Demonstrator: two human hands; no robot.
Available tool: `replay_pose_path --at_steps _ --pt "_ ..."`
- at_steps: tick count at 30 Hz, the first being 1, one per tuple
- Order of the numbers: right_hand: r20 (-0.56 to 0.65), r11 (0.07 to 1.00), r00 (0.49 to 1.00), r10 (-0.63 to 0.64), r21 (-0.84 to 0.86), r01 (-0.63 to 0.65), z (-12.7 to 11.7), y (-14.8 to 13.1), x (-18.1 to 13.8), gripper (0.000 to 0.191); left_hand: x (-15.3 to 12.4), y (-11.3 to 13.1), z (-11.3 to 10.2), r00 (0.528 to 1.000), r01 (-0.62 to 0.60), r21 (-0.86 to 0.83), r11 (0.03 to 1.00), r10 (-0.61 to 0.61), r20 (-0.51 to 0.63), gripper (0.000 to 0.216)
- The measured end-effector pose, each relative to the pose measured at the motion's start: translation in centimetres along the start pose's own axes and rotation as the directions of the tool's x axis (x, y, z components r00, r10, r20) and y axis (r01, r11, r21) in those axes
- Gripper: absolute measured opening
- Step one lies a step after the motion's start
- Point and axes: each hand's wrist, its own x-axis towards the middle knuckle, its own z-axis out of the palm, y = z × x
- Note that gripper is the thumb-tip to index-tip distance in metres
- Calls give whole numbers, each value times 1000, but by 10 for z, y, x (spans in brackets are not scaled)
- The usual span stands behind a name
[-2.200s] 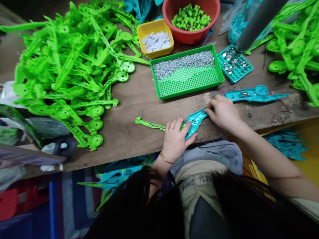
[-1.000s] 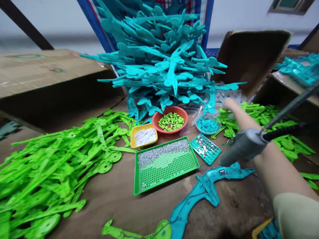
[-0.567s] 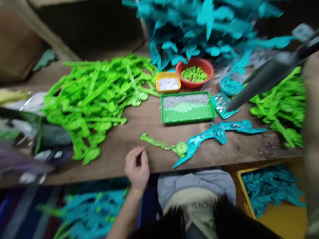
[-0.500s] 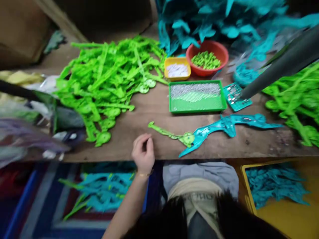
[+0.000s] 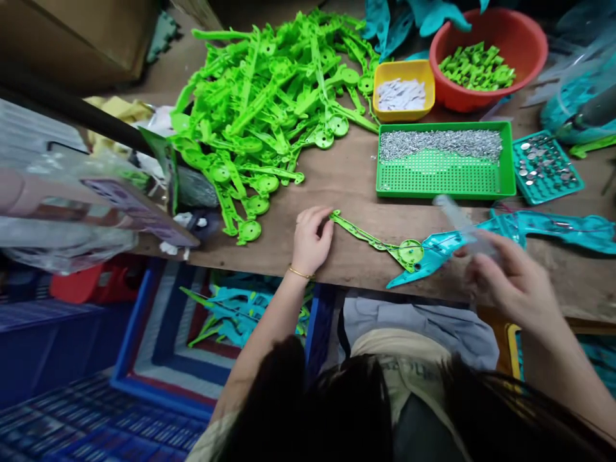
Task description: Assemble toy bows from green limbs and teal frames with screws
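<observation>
On the worktable a bright green plastic arm point(image 5: 368, 240) with a round end lies joined to a long teal plastic piece point(image 5: 445, 244), a thin dark line running along them. The fingertips of my left hand point(image 5: 312, 240) are curled in a pinch at the arm's narrow far-left tip. Above the teal piece, my right hand point(image 5: 513, 276) is closed around a translucent, whitish narrow object point(image 5: 455, 215), perhaps a tube or small bottle; motion smears it, so its kind is unclear.
Behind lie a heap of green arms point(image 5: 269, 96), a yellow dish point(image 5: 404, 115) of white pieces, and a red bowl point(image 5: 534, 38) of small green parts. A green tray point(image 5: 445, 192) holds silvery bits beside a teal tray point(image 5: 548, 167). A phone point(image 5: 139, 208) leans at left; blue crates point(image 5: 125, 346) stand below.
My left hand has come to the tip of the green arm, from which it was apart. My right hand has entered from the right with the translucent object. The whole view has shifted.
</observation>
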Motion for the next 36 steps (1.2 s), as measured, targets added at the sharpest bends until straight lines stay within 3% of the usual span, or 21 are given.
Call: replay_pose_path --at_steps 3,6,8,11,17,22,25,31,36 --pt "246 931 940 -235 -220 290 42 -27 23 40 1 -4 -1 998 -22 12 1000 21 66 28" --pt "367 736 870 -329 -478 480 80 -47 39 45 -1 -6 -1 996 -35 2 999 35 80 32" --pt "391 643 858 -333 -572 509 98 -55 45 44 -2 -6 0 996 -24 18 1000 22 82 32" --pt "419 577 843 -336 -616 537 115 -60 52 43 -3 -5 2 997 -4 24 1000 2 81 34" --pt "450 541 832 -326 -633 554 127 -63 61 45 -4 -5 2 997 6 -1 1000 -5 79 40" --pt "440 504 833 -337 -663 554 131 -66 57 44 -3 1 2 997 52 0 999 -52 56 26" --pt "425 527 838 -342 -652 545 120 -61 54 43 -2 3 2 997 63 14 998 -63 52 26" --pt "268 760 932 -243 -545 354 80 -29 42 40 -2 2 0 996 54 28 998 -56 74 26" --pt "231 794 951 -208 -527 301 83 -16 36 39 -1 0 0 996 52 47 998 -55 73 25"
